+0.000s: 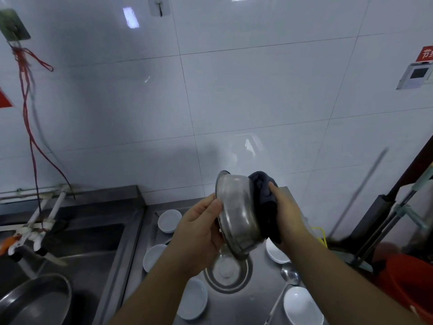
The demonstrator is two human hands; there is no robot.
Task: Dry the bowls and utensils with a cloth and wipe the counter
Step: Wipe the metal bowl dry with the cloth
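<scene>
Above the steel tabletop (262,273), beside the sink (93,242): metal bowl (236,214) held in the air, tilted on edge, base turned toward the right. Left hand (199,233) curled round the near rim, thumb over the edge. Right hand (287,214) closed on a dark cloth (264,198), pressing it against the bowl's outer wall. Directly beneath, a second metal bowl (227,270), with white bowls (169,220) and a spoon (290,275) spread round it. Main risk, as judged: rim grip narrow and likely wet, so slippage under a hard push from the cloth side, with the bowl falling onto the crockery and chipping it. Secondary risk: loose cloth end trailing down and dragging a white bowl. Inside of the held bowl not visible; dryness there cannot be told. Tabletop not yet wiped, dishes in the way.
</scene>
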